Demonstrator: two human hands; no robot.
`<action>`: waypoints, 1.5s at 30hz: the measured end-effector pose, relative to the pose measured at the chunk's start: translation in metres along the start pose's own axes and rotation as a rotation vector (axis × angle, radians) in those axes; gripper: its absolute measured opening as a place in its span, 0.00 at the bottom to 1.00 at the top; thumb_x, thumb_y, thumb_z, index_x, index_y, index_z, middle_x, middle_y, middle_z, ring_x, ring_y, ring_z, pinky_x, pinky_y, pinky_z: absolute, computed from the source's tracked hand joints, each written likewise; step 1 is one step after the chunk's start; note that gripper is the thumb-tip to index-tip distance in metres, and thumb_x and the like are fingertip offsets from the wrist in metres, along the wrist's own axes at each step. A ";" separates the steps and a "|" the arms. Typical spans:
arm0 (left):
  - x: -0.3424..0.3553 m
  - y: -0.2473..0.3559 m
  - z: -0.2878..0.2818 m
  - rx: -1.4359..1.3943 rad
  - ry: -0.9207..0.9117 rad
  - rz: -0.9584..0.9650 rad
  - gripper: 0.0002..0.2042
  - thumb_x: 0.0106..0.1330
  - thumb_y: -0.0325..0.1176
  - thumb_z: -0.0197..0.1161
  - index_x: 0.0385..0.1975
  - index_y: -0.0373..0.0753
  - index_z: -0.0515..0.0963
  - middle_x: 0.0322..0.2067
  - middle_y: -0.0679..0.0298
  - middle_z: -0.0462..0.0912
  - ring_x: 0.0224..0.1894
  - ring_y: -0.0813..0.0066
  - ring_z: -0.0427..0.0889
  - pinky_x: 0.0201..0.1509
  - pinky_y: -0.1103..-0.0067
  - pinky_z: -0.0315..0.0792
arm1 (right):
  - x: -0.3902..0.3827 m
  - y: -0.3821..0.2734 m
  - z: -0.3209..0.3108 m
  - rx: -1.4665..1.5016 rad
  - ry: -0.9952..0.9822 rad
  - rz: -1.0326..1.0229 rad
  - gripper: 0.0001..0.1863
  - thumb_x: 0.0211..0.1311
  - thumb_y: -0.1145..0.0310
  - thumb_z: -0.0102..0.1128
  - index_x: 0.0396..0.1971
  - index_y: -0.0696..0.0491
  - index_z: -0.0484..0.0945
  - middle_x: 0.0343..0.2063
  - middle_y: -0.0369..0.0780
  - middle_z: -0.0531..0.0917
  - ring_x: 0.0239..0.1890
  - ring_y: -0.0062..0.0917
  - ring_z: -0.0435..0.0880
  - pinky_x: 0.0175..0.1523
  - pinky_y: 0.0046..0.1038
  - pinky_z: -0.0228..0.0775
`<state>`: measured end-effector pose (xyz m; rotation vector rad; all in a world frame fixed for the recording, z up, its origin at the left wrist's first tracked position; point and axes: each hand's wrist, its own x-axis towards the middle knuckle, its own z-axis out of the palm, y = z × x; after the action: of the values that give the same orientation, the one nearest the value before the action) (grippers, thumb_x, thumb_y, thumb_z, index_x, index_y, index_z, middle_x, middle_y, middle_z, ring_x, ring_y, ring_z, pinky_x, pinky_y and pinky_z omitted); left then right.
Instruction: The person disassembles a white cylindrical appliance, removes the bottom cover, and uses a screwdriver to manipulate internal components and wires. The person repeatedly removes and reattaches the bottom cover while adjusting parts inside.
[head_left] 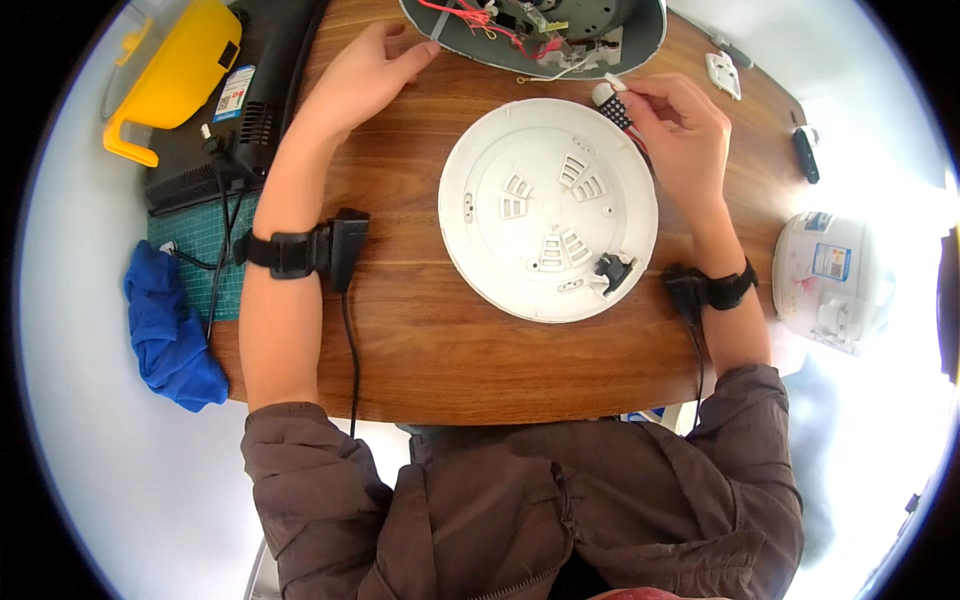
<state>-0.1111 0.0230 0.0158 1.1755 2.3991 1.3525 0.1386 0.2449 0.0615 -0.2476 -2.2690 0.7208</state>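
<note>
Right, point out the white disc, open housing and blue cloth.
White disc (550, 210), head view: centre of face.
Open housing (485, 52), head view: grey inner wall.
Blue cloth (170, 325), head view: folded middle.

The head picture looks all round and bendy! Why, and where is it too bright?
Head view: the fisheye lens likely bows the wooden table and leaves black corners; head view, right side: glare washes out the area beside the white rounded appliance.

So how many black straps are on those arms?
2: one black strap around the left forearm, another strap around the right forearm. Both show plainly.
</note>
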 end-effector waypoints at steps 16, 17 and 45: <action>0.001 0.050 0.011 -0.277 -0.014 -0.103 0.14 0.75 0.37 0.56 0.33 0.30 0.75 0.19 0.55 0.79 0.22 0.62 0.83 0.29 0.68 0.74 | 0.014 0.009 0.002 -0.627 -0.114 -0.523 0.08 0.55 0.76 0.69 0.34 0.47 0.88 0.35 0.30 0.87 0.30 0.23 0.86 0.32 0.25 0.79; 0.001 0.043 0.016 -0.251 0.057 0.005 0.14 0.75 0.36 0.57 0.32 0.30 0.75 0.19 0.52 0.79 0.22 0.58 0.82 0.29 0.67 0.74 | 0.014 0.011 0.003 -0.623 -0.109 -0.513 0.08 0.55 0.76 0.69 0.34 0.47 0.87 0.35 0.30 0.87 0.30 0.23 0.86 0.32 0.25 0.79; -0.008 0.047 0.047 -0.515 -0.109 0.041 0.15 0.75 0.38 0.64 0.28 0.34 0.76 0.18 0.70 0.77 0.18 0.85 0.74 0.22 0.83 0.67 | 0.007 0.050 0.007 -0.395 0.095 -0.243 0.08 0.54 0.70 0.77 0.33 0.51 0.87 0.25 0.38 0.87 0.24 0.28 0.87 0.32 0.26 0.78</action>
<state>-0.0571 0.0623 0.0231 1.1151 1.7973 1.7252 0.1273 0.2857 0.0330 -0.1806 -2.2827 0.1295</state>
